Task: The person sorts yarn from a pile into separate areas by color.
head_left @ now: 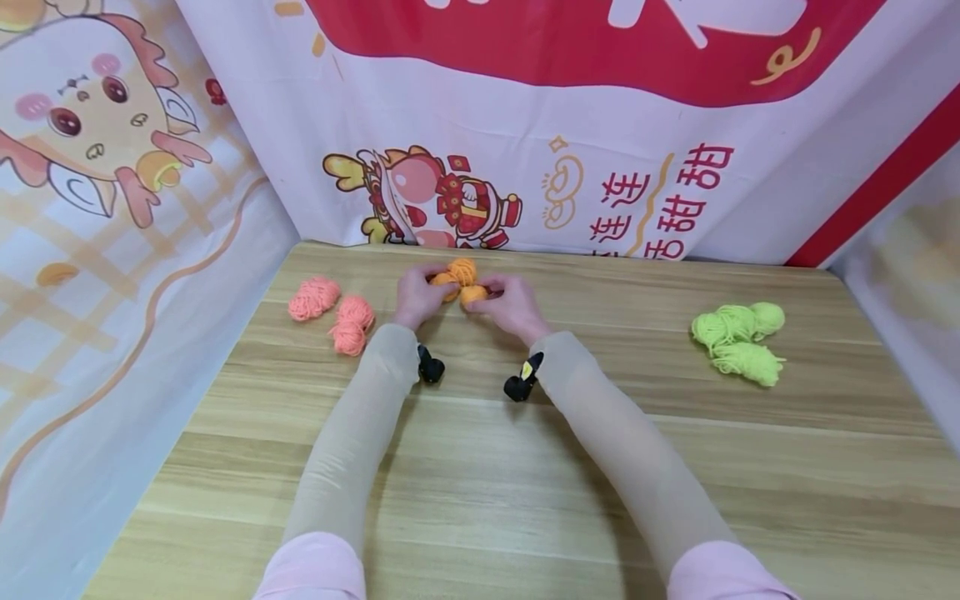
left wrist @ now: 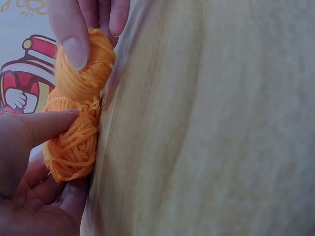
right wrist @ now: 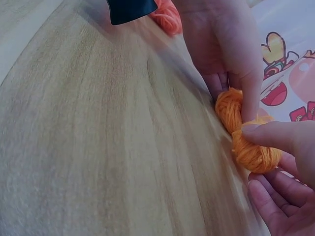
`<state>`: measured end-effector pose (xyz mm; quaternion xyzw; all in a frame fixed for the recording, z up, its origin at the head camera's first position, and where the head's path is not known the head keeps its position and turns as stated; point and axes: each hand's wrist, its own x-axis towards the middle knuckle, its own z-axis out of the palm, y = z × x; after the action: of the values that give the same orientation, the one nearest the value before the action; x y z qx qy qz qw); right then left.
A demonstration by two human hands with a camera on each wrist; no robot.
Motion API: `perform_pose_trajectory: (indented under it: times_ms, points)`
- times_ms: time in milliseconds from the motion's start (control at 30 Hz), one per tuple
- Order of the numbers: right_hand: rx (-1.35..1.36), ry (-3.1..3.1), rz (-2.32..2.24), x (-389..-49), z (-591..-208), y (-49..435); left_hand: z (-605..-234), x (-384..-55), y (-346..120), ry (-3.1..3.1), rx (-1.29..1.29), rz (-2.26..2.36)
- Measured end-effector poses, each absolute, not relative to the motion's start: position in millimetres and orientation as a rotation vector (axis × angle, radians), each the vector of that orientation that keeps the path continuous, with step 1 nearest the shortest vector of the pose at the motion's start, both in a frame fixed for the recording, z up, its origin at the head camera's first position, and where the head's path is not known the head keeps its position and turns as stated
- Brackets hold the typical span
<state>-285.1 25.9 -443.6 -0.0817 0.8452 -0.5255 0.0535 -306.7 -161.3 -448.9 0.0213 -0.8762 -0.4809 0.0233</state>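
Note:
At the table's back edge lie small orange yarn balls in a tight cluster, one of them (head_left: 462,270) behind the others. My left hand (head_left: 420,297) grips the left orange yarn ball (left wrist: 74,150), thumb across its strands and fingers curled around its far side. From the other side my right hand (head_left: 515,307) pinches the right orange yarn ball (right wrist: 257,152) between thumb and fingers. In the left wrist view these two balls touch. Fingers partly cover both.
Two pink yarn balls (head_left: 313,298) lie left of my left hand. Several lime-green yarn balls (head_left: 726,325) sit together on the right side of the wooden table (head_left: 480,483). A printed cloth (head_left: 525,167) hangs right behind the table's back edge.

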Motion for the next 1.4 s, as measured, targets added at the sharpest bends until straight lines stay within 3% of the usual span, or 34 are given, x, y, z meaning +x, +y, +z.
perform_pose_trajectory:
  times_ms: [1400]
  points:
    - [-0.253,2.464,-1.711,-285,-438,42,-433,-298,-168,-2.551,0.050,-1.668]
